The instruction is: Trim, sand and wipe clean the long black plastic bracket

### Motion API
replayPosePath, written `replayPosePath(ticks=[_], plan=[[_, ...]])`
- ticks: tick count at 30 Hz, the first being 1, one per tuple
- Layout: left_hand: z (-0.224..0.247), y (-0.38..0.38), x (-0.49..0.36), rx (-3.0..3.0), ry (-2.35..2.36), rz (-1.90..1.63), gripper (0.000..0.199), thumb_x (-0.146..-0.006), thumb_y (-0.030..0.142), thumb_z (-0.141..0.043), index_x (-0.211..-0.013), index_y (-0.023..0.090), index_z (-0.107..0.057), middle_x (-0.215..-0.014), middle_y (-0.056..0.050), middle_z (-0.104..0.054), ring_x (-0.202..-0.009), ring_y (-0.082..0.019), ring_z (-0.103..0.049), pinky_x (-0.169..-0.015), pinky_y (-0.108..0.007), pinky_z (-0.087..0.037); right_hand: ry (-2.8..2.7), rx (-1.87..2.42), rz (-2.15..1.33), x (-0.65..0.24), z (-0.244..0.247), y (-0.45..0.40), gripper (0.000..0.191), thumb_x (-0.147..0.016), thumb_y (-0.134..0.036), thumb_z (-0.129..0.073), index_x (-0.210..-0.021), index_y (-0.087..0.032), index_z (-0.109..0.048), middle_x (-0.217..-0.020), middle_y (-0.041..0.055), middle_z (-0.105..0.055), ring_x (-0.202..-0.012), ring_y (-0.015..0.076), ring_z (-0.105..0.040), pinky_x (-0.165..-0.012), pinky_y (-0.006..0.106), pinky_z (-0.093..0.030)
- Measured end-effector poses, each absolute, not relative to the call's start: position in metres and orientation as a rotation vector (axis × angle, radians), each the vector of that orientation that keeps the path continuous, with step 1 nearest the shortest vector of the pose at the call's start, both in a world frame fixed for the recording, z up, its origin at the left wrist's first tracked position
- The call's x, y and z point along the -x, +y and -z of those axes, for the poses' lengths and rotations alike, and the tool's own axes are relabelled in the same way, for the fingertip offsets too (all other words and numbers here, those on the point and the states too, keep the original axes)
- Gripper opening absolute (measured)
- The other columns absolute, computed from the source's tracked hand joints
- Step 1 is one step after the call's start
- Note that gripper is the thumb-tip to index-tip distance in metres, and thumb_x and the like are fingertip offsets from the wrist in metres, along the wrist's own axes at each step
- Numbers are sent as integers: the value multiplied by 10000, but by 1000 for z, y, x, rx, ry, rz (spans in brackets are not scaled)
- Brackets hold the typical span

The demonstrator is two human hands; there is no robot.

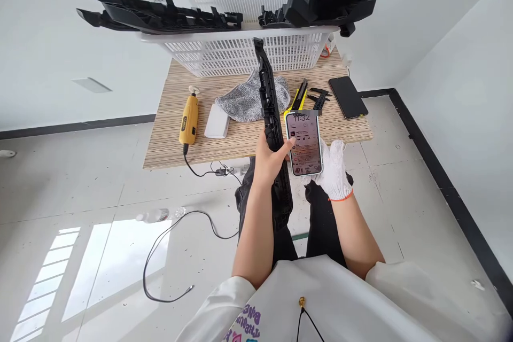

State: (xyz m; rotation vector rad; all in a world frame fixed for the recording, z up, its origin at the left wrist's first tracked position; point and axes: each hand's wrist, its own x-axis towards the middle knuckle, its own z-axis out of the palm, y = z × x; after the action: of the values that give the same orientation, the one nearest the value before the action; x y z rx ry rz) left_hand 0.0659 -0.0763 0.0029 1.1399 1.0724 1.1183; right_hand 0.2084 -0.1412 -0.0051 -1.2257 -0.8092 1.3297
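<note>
My bare left hand (271, 163) is closed around a long black plastic trim piece (267, 88), which stands nearly upright from my lap to above the table. Its thumb reaches across to the left side of a smartphone (303, 144) with a lit screen. My right hand (335, 171), in a white knit glove with an orange cuff edge, holds that phone from behind and its right side; most of those fingers are hidden. Just beyond the phone lie a yellow-and-black utility knife (300, 95) and a black caliper (319, 99). A grey cloth (242, 97) lies behind the trim piece.
A white plastic basket (240, 53) at the table's back holds several black plastic parts (160, 13) that jut past its sides. On the wooden table (164, 139) are a yellow corded rotary tool (189, 120), a white box (217, 121) and a dark tablet (348, 97). A cable (146, 272) and bottle (154, 216) lie on the floor.
</note>
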Motion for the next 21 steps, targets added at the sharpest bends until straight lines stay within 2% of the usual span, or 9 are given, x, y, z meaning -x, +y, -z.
replayPosePath(ticks=[4, 8, 11, 15, 18, 21], plan=[[-2, -77, -64, -1092, 1059, -1131, 461, -739, 470, -826, -1008, 220, -547, -805, 15, -582, -606, -95, -546, -535, -238, -460, -798, 1186, -1321, -206, 4, -140, 904, -885, -834, -75, -1295, -267, -646, -1188, 99, -724, -1117, 295, -675, -869, 493, -604], [-1, -78, -59, -1156, 995, -1111, 524, -687, 412, -874, -1034, 221, -532, -852, 7, -601, -704, -118, -595, -631, -255, -504, -787, 1240, -1290, -206, 4, -140, 895, -891, -831, -114, -1175, -219, -702, -1113, 110, -737, -1052, 273, -690, -797, 410, -589], [3, -76, -57, -1203, 991, -1111, 530, -684, 407, -872, -1038, 222, -523, -855, 11, -602, -746, -134, -616, -682, -280, -525, -722, 1141, -1376, -205, 3, -140, 866, -869, -855, -185, -1187, -225, -688, -1100, 116, -733, -996, 264, -692, -710, 368, -577], [9, -74, -57, -1207, 1010, -1110, 510, -708, 432, -848, -1030, 224, -512, -850, 20, -603, -685, -116, -598, -637, -279, -524, -628, 984, -1476, -202, 0, -140, 807, -843, -875, -280, -1260, -282, -637, -1113, 105, -722, -894, 251, -688, -605, 348, -566], [10, -74, -58, -1173, 1027, -1128, 457, -773, 476, -789, -1034, 223, -513, -857, 13, -608, -617, -91, -560, -585, -265, -504, -615, 958, -1500, -201, -1, -140, 794, -836, -876, -311, -1270, -289, -624, -1095, 98, -720, -855, 239, -680, -580, 338, -550], [11, -74, -57, -1208, 1008, -1121, 468, -761, 469, -803, -1024, 226, -502, -858, 16, -601, -647, -102, -580, -611, -274, -514, -609, 985, -1491, -201, -1, -139, 789, -819, -884, -334, -1242, -286, -628, -1069, 92, -724, -858, 237, -676, -571, 329, -538]])
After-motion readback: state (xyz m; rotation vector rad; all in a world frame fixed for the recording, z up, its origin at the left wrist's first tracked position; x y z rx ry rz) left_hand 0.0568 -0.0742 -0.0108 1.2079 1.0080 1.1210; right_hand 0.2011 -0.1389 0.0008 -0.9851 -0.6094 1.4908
